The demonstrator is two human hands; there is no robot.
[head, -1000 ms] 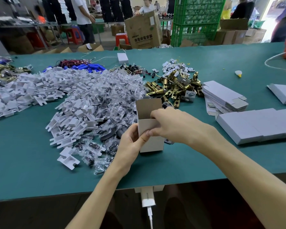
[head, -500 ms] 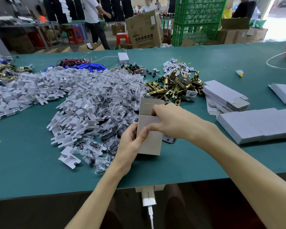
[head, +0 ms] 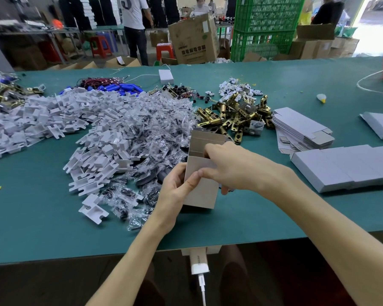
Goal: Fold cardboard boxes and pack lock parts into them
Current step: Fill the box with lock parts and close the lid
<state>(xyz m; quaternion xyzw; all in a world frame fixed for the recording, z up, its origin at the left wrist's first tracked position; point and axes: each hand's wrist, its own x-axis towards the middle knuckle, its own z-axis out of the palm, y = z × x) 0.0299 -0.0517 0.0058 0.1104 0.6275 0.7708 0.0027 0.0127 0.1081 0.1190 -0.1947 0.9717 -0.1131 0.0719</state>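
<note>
The left hand (head: 175,191) grips the lower left side of a small cardboard box (head: 202,173), thumb pressed flat on its front panel and fingers wrapped behind. The right hand (head: 234,167) comes in from the right and closes on the box's upper part — its thumb meets the left thumb on the front panel, while the fingertips curl over the open top and one lower finger hooks around the right edge. The box stands roughly upright near the middle of the bench (head: 42,228), a little in from the near edge, with its top flap (head: 208,135) raised and tilted back (whether its base touches the surface cannot be told).

Just left of the box and reaching toward the left edge spreads a big heap of white plastic inserts (head: 93,138), mixed toward the centre with small clear bags of dark parts (head: 155,129). Behind the box lies a pile of brass latch parts (head: 232,117). To the right of that sits a stack of flat unfolded box blanks (head: 301,129), and nearer the right edge a row of finished grey boxes (head: 345,164) lies side by side. Toward the far edge — beyond the inserts — are blue cylindrical pieces with red wires (head: 119,87).
</note>
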